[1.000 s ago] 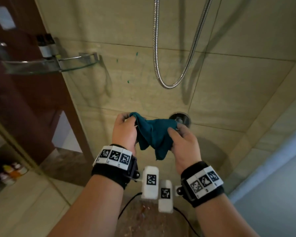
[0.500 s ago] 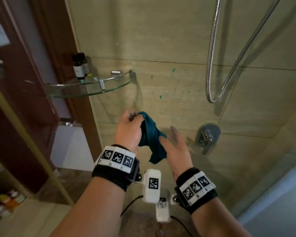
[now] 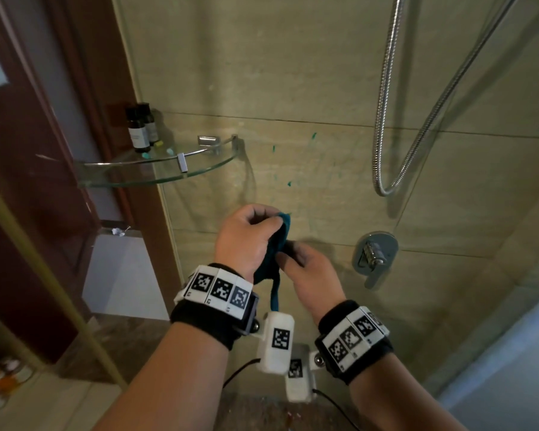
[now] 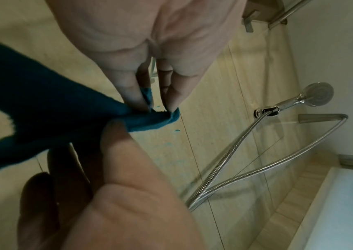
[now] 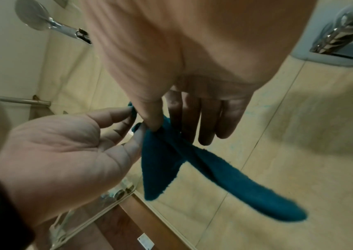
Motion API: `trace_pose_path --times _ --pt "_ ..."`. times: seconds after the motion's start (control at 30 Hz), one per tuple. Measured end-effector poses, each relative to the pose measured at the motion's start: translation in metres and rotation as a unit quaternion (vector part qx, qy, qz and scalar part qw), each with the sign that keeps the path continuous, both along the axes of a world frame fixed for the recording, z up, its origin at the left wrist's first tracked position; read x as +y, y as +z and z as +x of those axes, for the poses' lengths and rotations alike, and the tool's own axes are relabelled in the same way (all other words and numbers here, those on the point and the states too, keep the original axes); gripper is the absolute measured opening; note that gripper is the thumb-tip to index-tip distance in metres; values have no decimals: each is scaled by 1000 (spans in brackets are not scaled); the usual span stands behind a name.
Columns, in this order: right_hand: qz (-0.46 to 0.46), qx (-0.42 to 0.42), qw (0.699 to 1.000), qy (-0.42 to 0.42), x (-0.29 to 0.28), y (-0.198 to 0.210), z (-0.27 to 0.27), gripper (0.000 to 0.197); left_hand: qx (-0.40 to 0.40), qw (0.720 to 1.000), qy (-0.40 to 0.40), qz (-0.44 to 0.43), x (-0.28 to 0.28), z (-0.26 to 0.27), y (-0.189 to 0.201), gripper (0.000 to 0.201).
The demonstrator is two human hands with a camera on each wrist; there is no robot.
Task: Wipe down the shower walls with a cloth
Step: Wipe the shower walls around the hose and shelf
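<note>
A teal cloth (image 3: 274, 290) hangs bunched between my two hands, close to the beige tiled shower wall (image 3: 308, 73). My left hand (image 3: 274, 222) pinches its top corner between the fingertips, as the left wrist view (image 4: 150, 104) shows. Just below, my right hand (image 3: 285, 250) pinches the cloth (image 5: 224, 177) between thumb and straight fingers (image 5: 156, 128). Two loose ends of the cloth dangle free. Small teal marks (image 3: 289, 183) dot the wall above the hands.
A glass corner shelf (image 3: 156, 178) with two dark bottles (image 3: 139, 129) juts out at the left. A metal shower hose (image 3: 383, 119) loops down at the right, above the mixer handle (image 3: 374, 253). The shower head (image 4: 316, 93) hangs higher up. A brown door stands at the far left.
The cloth, spread between both hands a second ago, now hangs bunched from the left hand. The right hand let go, then took hold again just below the left. The view swung left.
</note>
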State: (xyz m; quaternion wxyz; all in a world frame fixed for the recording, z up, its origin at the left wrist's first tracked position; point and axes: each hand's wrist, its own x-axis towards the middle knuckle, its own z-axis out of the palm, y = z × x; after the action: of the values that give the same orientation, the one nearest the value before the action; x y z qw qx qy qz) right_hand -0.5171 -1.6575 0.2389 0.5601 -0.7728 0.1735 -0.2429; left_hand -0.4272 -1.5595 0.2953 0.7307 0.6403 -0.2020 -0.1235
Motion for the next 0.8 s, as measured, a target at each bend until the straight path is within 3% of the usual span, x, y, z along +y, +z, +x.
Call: trace_pose_path --times 0.07,0.17,0.4,0.6,0.67,0.8 --pt "-11 11 1000 -17 -5 -1 -1 15 -19 1000 -1 9 -4 -1 -3 12" --pt "26 13 999 -46 -11 -5 -3 18 -34 999 7 23 -9 2 -10 16" --pt "242 -20 968 -68 -18 -10 -1 15 -59 994 62 71 -4 3 -17 26" --pt "305 -49 950 -39 -24 -5 0 19 -82 980 32 176 1 4 -25 26" --pt "314 -46 948 -31 -26 -5 2 21 -87 979 -12 186 2 5 -28 36" --pt "330 -61 940 -57 -30 -2 10 20 -37 970 -136 197 1 7 -35 90"
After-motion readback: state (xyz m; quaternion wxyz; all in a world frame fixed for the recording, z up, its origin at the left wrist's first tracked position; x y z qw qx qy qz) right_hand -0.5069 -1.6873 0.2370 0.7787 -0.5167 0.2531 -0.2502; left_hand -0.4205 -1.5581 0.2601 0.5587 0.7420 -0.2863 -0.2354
